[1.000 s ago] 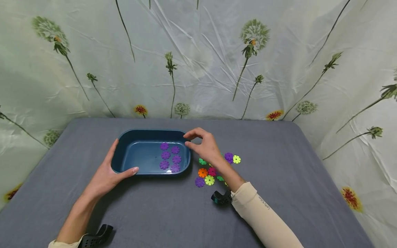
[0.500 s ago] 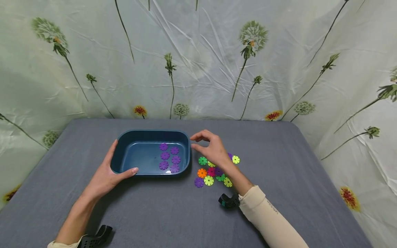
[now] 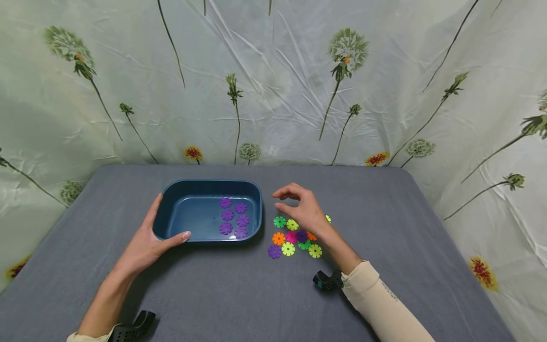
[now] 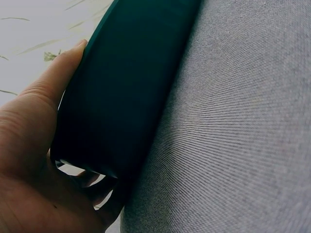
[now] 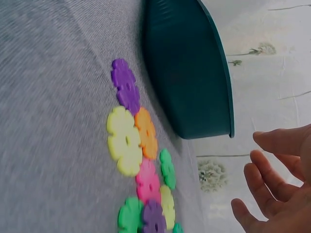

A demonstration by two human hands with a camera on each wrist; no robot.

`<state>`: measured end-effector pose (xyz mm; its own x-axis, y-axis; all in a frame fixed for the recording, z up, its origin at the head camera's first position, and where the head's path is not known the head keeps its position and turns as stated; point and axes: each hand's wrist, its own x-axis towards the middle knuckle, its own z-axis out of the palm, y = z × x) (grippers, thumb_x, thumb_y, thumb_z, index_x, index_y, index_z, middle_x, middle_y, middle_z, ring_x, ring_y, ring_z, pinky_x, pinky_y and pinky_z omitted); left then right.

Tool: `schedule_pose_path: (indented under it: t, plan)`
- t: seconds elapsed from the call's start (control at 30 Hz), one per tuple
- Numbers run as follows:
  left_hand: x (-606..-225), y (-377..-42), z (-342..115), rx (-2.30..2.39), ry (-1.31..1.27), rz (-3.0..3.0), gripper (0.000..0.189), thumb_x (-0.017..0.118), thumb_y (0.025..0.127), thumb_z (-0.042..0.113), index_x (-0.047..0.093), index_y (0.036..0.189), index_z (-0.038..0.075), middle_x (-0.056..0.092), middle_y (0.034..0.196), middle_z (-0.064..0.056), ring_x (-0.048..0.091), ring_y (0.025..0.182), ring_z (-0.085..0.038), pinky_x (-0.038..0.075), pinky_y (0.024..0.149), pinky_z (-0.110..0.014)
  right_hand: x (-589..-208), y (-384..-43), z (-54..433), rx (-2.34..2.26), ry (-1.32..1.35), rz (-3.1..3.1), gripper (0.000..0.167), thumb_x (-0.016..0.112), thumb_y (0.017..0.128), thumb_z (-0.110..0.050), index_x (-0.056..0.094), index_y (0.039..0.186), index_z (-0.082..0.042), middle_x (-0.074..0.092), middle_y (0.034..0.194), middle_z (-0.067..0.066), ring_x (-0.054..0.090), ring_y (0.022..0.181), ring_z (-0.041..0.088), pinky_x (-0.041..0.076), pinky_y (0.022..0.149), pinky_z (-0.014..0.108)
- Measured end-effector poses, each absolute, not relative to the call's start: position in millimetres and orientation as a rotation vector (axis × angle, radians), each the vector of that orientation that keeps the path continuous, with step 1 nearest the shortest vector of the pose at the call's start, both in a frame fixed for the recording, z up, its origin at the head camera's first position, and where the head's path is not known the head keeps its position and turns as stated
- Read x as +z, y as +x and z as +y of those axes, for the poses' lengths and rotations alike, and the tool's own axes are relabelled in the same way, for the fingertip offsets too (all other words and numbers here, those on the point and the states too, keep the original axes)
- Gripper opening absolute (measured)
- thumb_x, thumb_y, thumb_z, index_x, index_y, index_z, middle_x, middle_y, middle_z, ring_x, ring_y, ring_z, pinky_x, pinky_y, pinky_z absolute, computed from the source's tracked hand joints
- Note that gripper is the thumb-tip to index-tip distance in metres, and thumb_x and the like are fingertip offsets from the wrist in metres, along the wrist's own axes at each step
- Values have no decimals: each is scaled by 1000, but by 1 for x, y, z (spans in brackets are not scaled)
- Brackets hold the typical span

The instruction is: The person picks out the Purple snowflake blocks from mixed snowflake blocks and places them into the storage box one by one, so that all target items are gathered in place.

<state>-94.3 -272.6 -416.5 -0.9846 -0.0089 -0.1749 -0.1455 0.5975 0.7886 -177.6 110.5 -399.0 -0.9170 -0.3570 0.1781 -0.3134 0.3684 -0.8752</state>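
A dark blue plastic basin (image 3: pixel 194 216) stands on the table. My left hand (image 3: pixel 147 242) grips its left end, thumb (image 4: pixel 65 68) over the near rim and the other fingers round the end wall. Several purple notched flower discs (image 3: pixel 228 215) lie flat in two columns in the basin's right half. To the right of the basin my right hand (image 3: pixel 302 206) hovers, thumb and forefinger apart and nothing between them. Below it lies a loose group of flower discs, among them a yellow disc (image 3: pixel 288 249), an orange disc (image 3: pixel 278 238) and a purple disc (image 3: pixel 275 251); the hand covers part of the group.
A grey cloth (image 3: pixel 239 294) covers the table, whose far edge meets a hanging curtain (image 3: pixel 290 95) printed with dandelions. A black wrist mount (image 3: pixel 328 280) sits on the right wrist, and another black mount (image 3: pixel 132 327) on the left.
My right hand has moved from over the basin's right rim to the right and slightly nearer, over the loose discs. My left hand and the basin stay put.
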Motion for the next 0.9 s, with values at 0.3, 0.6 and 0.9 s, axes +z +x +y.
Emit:
schedule_pose_path:
  t: [0.3, 0.6, 0.9]
  plan:
    - [-417, -94, -271, 1334, -150, 2667, 125, 81, 89, 43, -19, 164, 39, -13, 175, -19, 6, 156, -60, 18, 111, -86, -404, -173, 131, -1564, -670, 2579, 23, 75, 94, -3, 73, 116, 0, 70, 119, 22, 67, 113, 37, 52, 104, 58]
    - [-417, -92, -271, 1332, -145, 2677, 125, 81, 89, 42, -19, 165, 37, -13, 175, -20, 7, 155, -61, 19, 110, -86, -409, -167, 150, -1412, -702, 2564, 24, 75, 94, -4, 73, 117, -1, 73, 117, 18, 69, 108, 34, 57, 93, 45]
    - [-417, -93, -272, 1321, -141, 2688, 125, 81, 89, 44, -19, 165, 38, -12, 175, -19, 7, 155, -60, 19, 110, -86, -416, -165, 165, -1296, -781, 2517, 27, 80, 89, -4, 74, 116, -4, 76, 113, 14, 70, 103, 30, 55, 82, 27]
